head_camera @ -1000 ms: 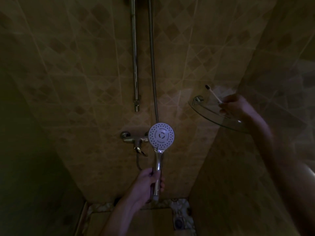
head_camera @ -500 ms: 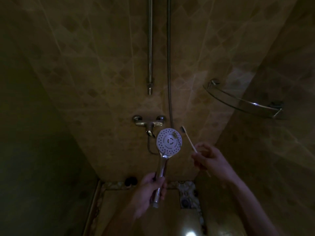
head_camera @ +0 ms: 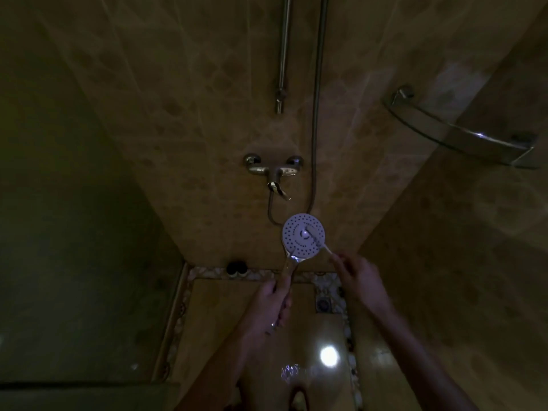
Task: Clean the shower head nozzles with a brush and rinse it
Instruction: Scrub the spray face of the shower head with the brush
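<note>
The round white shower head (head_camera: 296, 241) with dark nozzle holes faces me in the dim stall, its chrome handle running down into my left hand (head_camera: 272, 307), which grips it. My right hand (head_camera: 360, 278) pinches the thin white handle of a small brush (head_camera: 318, 241). The brush lies across the nozzle face, its head near the centre of the disc. A metal hose (head_camera: 316, 99) runs from the shower head up the wall.
A chrome mixer tap (head_camera: 274, 169) sits on the tiled back wall above the shower head, with a vertical rail (head_camera: 283, 54) over it. A glass corner shelf (head_camera: 462, 134) hangs at upper right. A floor drain (head_camera: 323, 304) and wet glossy floor lie below.
My right hand took the brush off the glass shelf, brought it down and left, and laid it on the nozzle face. The shower head stayed in my left hand; my view tilted down.
</note>
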A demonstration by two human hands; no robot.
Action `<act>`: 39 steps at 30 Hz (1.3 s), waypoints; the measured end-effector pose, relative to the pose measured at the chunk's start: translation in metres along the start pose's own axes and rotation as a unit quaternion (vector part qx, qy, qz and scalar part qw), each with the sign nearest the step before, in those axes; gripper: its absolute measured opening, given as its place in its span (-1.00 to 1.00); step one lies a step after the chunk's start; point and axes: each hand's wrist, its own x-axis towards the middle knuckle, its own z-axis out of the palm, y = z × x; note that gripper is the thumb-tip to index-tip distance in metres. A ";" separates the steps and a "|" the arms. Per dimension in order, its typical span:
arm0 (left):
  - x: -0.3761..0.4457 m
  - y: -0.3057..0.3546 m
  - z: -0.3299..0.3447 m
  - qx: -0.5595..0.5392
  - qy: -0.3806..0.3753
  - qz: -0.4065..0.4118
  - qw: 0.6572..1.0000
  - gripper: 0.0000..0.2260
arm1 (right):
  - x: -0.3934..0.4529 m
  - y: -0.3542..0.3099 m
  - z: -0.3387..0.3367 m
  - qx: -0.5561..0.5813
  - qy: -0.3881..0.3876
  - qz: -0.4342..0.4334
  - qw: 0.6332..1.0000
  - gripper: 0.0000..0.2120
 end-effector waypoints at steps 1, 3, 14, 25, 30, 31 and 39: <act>-0.001 -0.001 -0.001 0.004 0.001 0.005 1.000 -0.77 | -0.006 0.000 0.008 -0.019 -0.008 -0.001 1.000 -0.74; -0.003 -0.003 -0.003 0.022 0.007 0.010 1.000 -0.75 | -0.014 0.001 0.016 -0.068 -0.018 -0.023 0.997 -0.68; -0.007 -0.001 0.002 0.037 -0.014 0.030 0.999 -0.73 | 0.015 -0.002 -0.004 -0.054 0.021 0.017 0.998 -0.43; -0.009 0.002 0.008 0.046 -0.014 0.050 0.998 -0.75 | 0.033 0.004 -0.031 -0.096 0.040 0.006 0.995 -0.61; -0.004 -0.001 0.007 0.052 -0.006 0.041 0.998 -0.75 | 0.010 -0.001 -0.015 -0.144 -0.008 -0.061 0.988 -0.54; -0.003 -0.002 0.007 0.052 -0.008 0.041 0.998 -0.75 | 0.013 -0.001 -0.018 -0.140 -0.015 -0.059 0.988 -0.55; -0.005 -0.002 0.010 0.040 -0.005 0.031 0.999 -0.72 | 0.022 -0.003 -0.027 -0.144 -0.005 -0.042 0.989 -0.54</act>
